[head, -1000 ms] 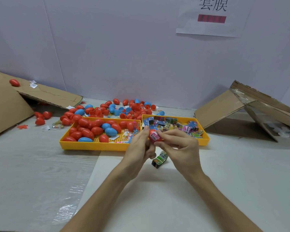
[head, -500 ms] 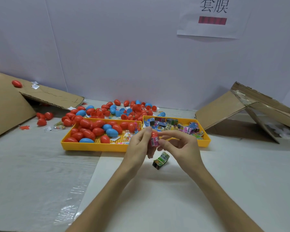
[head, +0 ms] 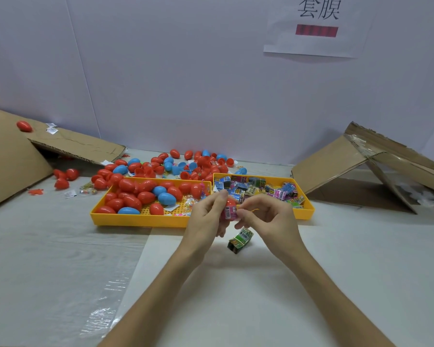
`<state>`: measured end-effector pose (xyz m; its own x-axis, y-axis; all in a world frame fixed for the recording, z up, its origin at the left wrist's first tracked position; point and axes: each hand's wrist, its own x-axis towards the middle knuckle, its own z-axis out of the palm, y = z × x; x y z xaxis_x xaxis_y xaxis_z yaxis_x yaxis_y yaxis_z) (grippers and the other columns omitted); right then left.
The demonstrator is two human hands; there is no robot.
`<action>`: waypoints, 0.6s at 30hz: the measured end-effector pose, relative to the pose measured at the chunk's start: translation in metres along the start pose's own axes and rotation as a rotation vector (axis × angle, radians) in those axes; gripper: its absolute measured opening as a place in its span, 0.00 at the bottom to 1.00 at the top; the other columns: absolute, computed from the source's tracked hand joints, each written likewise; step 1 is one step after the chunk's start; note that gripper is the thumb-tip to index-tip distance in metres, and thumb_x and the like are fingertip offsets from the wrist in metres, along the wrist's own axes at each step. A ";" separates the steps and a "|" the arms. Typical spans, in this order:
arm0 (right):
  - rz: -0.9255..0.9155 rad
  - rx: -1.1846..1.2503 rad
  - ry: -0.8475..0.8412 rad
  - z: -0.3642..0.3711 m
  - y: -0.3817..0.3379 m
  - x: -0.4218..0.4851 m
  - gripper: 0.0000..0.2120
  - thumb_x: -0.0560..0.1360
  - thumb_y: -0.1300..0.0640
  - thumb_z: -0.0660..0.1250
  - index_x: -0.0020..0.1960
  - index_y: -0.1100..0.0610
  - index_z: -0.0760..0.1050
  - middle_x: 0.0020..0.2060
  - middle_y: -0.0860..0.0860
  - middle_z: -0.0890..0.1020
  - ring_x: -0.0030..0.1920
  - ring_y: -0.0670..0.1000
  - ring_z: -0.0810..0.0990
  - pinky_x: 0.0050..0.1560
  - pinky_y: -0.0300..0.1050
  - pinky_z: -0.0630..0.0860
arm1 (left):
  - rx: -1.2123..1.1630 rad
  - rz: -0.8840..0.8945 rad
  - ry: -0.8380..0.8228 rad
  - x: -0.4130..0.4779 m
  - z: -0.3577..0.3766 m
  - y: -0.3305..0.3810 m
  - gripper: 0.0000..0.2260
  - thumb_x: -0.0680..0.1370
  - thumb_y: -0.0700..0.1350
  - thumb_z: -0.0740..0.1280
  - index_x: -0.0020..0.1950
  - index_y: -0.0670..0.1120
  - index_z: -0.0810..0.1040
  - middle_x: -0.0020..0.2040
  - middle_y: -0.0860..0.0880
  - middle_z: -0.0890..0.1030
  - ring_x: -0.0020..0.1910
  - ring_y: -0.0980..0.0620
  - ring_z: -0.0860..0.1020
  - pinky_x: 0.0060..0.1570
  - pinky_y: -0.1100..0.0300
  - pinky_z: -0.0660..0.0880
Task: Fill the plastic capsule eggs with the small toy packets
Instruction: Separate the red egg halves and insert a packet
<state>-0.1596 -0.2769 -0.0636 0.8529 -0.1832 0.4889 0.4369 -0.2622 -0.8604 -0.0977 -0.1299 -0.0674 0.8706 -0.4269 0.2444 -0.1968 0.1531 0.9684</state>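
My left hand (head: pixel 207 216) grips a red capsule egg half (head: pixel 230 203) above the table in front of the trays. A pink toy packet (head: pixel 229 213) sticks out of it, and my right hand (head: pixel 266 216) pinches that packet at its edge. A green packet (head: pixel 239 240) lies on the table just below my hands. The left yellow tray (head: pixel 135 220) holds several red and blue eggs. The right yellow tray (head: pixel 308 209) holds several small coloured packets.
More red and blue eggs (head: pixel 176 164) are scattered behind the trays by the white wall. Flattened cardboard boxes lie at the left (head: pixel 10 156) and the right (head: pixel 361 166). Clear plastic film (head: pixel 103 304) covers the table at the near left.
Both hands have stayed together at the egg. My right hand's fingers have shifted from over the egg to its right side, and the pink packet now stands more upright in the egg half.
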 end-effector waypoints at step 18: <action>0.165 0.095 -0.010 -0.005 0.002 0.004 0.12 0.74 0.51 0.73 0.57 0.51 0.82 0.48 0.49 0.85 0.46 0.52 0.86 0.41 0.43 0.80 | -0.049 -0.057 -0.041 0.000 0.000 0.004 0.17 0.82 0.55 0.62 0.47 0.41 0.78 0.32 0.47 0.73 0.31 0.52 0.74 0.34 0.61 0.75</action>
<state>-0.1566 -0.2826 -0.0630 0.9178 -0.2063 0.3393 0.3159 -0.1385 -0.9386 -0.0986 -0.1290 -0.0636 0.8602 -0.4726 0.1917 -0.1240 0.1707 0.9775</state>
